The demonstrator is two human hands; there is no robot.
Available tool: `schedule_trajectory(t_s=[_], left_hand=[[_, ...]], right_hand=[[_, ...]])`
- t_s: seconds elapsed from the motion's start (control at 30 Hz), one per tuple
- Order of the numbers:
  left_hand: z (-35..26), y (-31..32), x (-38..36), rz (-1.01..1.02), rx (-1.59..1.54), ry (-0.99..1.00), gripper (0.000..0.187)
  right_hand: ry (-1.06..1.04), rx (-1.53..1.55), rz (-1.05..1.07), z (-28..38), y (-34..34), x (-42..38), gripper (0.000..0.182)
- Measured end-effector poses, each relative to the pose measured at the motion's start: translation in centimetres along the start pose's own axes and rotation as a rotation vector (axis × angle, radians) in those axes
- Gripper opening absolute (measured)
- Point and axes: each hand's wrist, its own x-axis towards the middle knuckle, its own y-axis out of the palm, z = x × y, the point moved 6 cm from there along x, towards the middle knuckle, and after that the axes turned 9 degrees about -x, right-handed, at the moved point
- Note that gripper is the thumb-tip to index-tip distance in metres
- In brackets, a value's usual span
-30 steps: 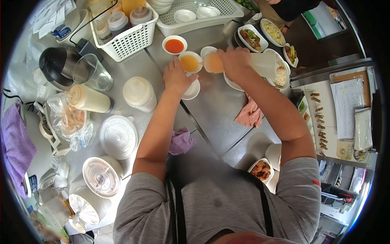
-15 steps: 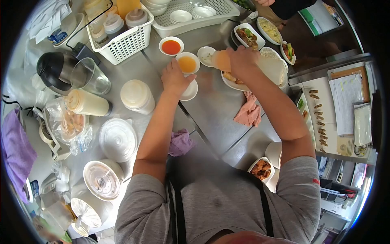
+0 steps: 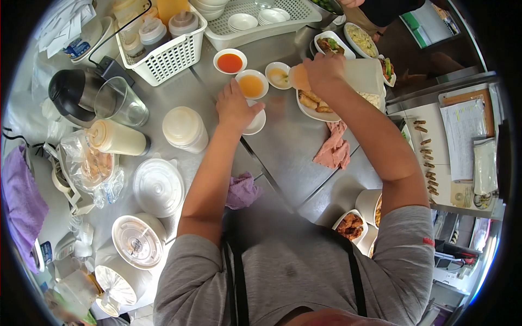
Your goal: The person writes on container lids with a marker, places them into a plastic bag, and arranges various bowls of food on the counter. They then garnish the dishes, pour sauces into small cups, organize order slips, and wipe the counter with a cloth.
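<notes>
My right hand [image 3: 324, 73] is wrapped round a translucent sauce bottle [image 3: 363, 75]. The bottle lies tipped sideways, orange sauce gathered at its left end. That end is at the rim of a small white dish [image 3: 278, 74] holding a little pale orange sauce. My left hand [image 3: 234, 106] has its thumb apart from the fingers. Its fingertips are at the edge of a bowl of orange sauce [image 3: 250, 86], and the thumb reaches over a small white dish [image 3: 255, 122]. A bowl of red sauce [image 3: 229, 62] stands behind. Below the bottle, a white dish holds fried rolls [image 3: 314, 101].
A white basket of bottles [image 3: 166, 66] and a white tray of small dishes [image 3: 261, 32] stand behind. A pink cloth [image 3: 333, 146], a purple cloth [image 3: 243, 191] and a lidded white tub [image 3: 185, 129] lie nearer. Fried food [image 3: 349, 225] sits front right. Another person's hand shows at the top.
Orange sauce has appeared in the small dish under the bottle's mouth. My right hand and bottle have shifted slightly, uncovering more of the fried rolls. My left hand has barely moved.
</notes>
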Motion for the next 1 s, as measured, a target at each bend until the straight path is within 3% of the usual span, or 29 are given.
schedule_trajectory(t_s=[0.53, 0.63, 0.73, 1.0], left_hand=[[-0.6, -0.2, -4.9, 0.077, 0.178, 0.014, 0.097], [-0.3, 0.3, -5.0, 0.074, 0.174, 0.021, 0.096], [-0.1, 0.6, -5.0, 0.070, 0.155, 0.031, 0.096], [-0.2, 0.5, -5.2, 0.048, 0.170, 0.042, 0.096]], right_hand=[[0.027, -0.002, -0.041, -0.3, -0.3, 0.0, 0.035], [0.004, 0.064, 0.032, -0.5, -0.3, 0.2, 0.045], [0.024, 0.007, -0.043, -0.5, 0.1, 0.4, 0.032], [0.029, 0.171, 0.039, -0.9, 0.9, 0.6, 0.040]])
